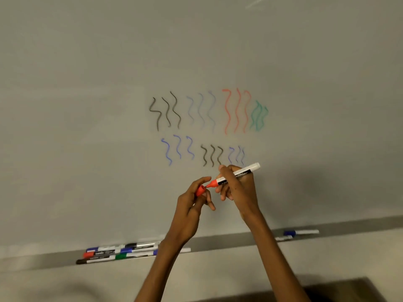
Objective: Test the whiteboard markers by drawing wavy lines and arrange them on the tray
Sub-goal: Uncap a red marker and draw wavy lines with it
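Grey-white whiteboard (87, 83) — wavy lines (258, 116) mid-board; markers (122, 252) on tray (218, 241) below.

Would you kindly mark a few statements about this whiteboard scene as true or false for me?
1. The right hand holds the red marker. True.
2. The red cap is seated on the marker. False: the left hand holds it just off the tip.
3. The whiteboard bears green wavy lines. True.
4. The tray holds no markers. False: several lie on it, among them a blue-capped marker.
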Motion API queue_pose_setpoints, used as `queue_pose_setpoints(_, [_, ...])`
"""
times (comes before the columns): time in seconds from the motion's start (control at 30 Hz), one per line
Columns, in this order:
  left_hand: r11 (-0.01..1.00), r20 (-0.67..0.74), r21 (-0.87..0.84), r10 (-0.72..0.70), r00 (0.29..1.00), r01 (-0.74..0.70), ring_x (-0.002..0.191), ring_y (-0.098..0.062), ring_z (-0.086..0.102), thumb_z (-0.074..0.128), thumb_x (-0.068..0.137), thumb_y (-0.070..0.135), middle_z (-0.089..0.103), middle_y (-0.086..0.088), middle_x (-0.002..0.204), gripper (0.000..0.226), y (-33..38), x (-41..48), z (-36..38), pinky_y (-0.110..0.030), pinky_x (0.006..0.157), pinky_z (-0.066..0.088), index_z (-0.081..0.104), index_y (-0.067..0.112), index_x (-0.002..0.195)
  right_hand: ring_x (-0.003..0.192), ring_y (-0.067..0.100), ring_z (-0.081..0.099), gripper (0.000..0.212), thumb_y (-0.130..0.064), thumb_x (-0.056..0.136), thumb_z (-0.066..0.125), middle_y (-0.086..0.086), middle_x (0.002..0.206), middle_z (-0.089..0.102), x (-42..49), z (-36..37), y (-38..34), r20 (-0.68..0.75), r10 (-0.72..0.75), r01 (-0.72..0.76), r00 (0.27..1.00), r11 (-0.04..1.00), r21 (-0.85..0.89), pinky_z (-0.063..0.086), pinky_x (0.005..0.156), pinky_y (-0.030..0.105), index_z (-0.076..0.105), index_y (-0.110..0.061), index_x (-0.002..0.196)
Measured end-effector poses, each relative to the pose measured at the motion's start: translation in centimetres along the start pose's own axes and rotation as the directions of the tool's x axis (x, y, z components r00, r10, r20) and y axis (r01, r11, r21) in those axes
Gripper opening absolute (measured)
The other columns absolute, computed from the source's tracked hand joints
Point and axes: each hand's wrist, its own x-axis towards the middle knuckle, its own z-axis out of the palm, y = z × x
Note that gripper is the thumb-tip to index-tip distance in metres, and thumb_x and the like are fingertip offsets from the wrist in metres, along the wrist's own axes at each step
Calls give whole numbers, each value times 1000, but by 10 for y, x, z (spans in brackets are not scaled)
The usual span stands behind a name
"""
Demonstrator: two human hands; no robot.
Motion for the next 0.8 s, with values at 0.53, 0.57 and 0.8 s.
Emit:
queue_pose_setpoints(0.53, [976, 327, 96, -215, 920, 194, 48, -10, 37, 31, 89, 14, 43, 5, 52, 36, -21, -22, 83, -29, 52, 36, 54, 25, 114, 36, 12, 52, 24, -14, 94, 56, 7, 50, 60, -43, -79, 43, -150, 310, -314, 939, 949, 1, 41, 37, 17, 60, -1, 74])
queue_pose_setpoints(0.57, [970, 347, 107, -244, 906, 220, 47, -10, 36, 32, 87, 16, 43, 5, 50, 34, -23, -22, 91, -29, 51, 35, 53, 25, 112, 36, 12, 52, 24, -15, 95, 56, 7, 51, 60, -47, -86, 46, -158, 328, -334, 931, 943, -8, 41, 37, 17, 60, -4, 73])
queue_pose_setpoints(0.8, [818, 176, -31, -561, 809, 574, 48, -8, 41, 26, 107, 28, 58, -12, 72, 29, -32, -30, 170, -26, 51, 37, 50, 17, 96, 40, 9, 53, 20, -17, 96, 53, 4, 54, 60, -75, -123, 80, -398, 401, -414, 825, 909, 55, 44, 41, 18, 58, -7, 80])
